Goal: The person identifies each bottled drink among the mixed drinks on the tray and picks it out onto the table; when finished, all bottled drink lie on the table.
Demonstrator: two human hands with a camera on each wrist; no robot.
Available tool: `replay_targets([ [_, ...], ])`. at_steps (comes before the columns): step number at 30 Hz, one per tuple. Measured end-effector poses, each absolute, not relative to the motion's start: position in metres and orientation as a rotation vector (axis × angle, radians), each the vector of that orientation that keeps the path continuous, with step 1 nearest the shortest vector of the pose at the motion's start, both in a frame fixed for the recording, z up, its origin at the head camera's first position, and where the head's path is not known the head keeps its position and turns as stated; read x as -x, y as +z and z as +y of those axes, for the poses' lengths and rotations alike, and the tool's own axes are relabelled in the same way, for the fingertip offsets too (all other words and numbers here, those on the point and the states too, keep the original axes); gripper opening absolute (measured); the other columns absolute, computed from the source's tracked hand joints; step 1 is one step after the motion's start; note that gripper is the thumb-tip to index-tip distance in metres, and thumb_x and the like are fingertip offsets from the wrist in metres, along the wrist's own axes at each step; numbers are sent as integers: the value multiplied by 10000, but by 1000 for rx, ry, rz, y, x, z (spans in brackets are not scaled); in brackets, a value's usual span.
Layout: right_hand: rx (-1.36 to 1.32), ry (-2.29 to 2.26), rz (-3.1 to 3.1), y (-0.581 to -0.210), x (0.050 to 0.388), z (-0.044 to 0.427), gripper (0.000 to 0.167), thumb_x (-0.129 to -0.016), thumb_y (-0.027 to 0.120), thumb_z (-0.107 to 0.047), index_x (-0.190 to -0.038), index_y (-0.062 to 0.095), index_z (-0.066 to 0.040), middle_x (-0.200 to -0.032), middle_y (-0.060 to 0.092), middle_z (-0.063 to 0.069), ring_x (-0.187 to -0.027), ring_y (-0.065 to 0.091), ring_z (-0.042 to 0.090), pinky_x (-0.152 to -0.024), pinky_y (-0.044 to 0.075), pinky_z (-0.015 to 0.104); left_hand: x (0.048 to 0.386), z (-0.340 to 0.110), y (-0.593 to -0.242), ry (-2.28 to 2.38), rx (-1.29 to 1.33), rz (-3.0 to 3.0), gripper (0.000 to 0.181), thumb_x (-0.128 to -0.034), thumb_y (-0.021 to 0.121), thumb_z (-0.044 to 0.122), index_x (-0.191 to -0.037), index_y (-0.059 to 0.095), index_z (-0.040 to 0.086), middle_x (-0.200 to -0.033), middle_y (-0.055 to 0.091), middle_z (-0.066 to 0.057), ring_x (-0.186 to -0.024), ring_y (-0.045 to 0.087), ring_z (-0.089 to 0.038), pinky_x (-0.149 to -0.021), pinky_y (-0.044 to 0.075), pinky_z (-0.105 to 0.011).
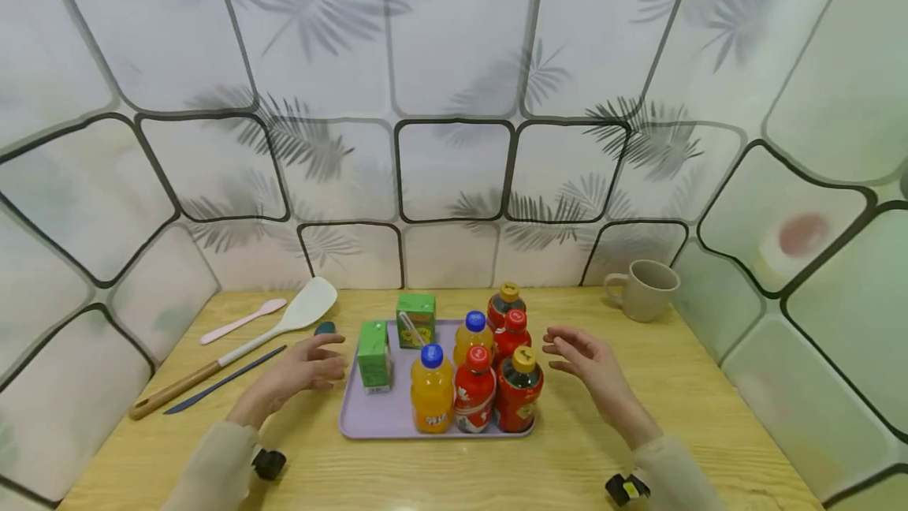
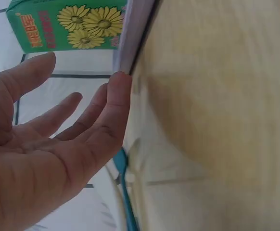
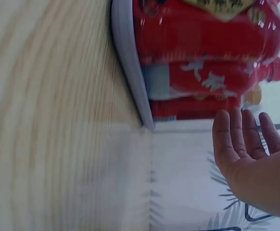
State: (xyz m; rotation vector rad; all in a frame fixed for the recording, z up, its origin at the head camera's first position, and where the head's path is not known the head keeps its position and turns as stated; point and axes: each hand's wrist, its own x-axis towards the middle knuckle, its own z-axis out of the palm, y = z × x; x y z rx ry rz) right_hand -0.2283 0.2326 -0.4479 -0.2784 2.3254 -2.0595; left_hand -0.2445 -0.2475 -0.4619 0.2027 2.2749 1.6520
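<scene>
A lilac tray (image 1: 379, 420) carries drinks. On its left part stand two green juice cartons, one near my left hand (image 1: 373, 361) and one farther back (image 1: 416, 310); a slim, clear-looking stick leans before the back one. To the right are two orange-drink bottles with blue caps (image 1: 432, 397), two red bottles with red caps (image 1: 474, 400) and two dark-drink bottles with yellow-orange caps (image 1: 518, 404). My left hand (image 1: 305, 369) holds nothing, fingers loosely bent beside the tray's left edge; whether a fingertip touches it, I cannot tell. Empty too, my right hand (image 1: 589, 365) hovers right of the bottles, fingers extended.
Left of the tray lie a pink spoon (image 1: 243, 322), a white turner with a wooden handle (image 1: 284, 326) and a dark blue-handled utensil (image 1: 227, 381), its teal head partly behind my left hand. A beige mug (image 1: 647, 290) stands back right. Patterned walls enclose the wooden table.
</scene>
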Motion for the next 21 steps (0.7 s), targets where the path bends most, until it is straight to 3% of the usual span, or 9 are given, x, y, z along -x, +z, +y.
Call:
replay_targets([
  [6, 340, -2054, 2262, -447, 217, 229, 458, -1013, 521, -284, -1340, 499, 36, -1264, 603, 62, -1085, 625, 81, -885, 551, 301, 247, -243, -469, 1610, -194, 2207, 667, -939, 645, 200, -1486, 324, -8, -1376, 484, -307, -1115, 616, -258, -857, 561, -384],
  [11, 371, -1981, 2251, -449, 211, 222, 460, -1009, 530, -242, -1371, 483, 38, -1263, 603, -11, -1110, 599, 62, -905, 529, 276, 250, -245, -473, 1604, -245, 2155, 634, -920, 623, 67, -1475, 331, -23, -1358, 490, -312, -1087, 609, -238, -837, 551, -358],
  [18, 413, -1870, 2285, -449, 201, 210, 538, -922, 663, -160, -1396, 475, 10, -1358, 531, 178, -1181, 532, 169, -935, 491, 254, 257, -245, -477, 1529, -262, 2163, 650, -868, 637, -2, -1454, 357, -12, -1293, 498, -255, -1031, 582, -213, -796, 535, -324],
  [21, 418, -1864, 2317, -450, 200, 208, 578, -876, 716, -132, -1391, 486, -11, -1345, 529, 194, -1160, 534, 171, -924, 497, 246, 260, -240, -477, 1513, -249, 2205, 653, -836, 670, -2, -1426, 392, -23, -1236, 528, -224, -978, 584, -205, -762, 537, -313],
])
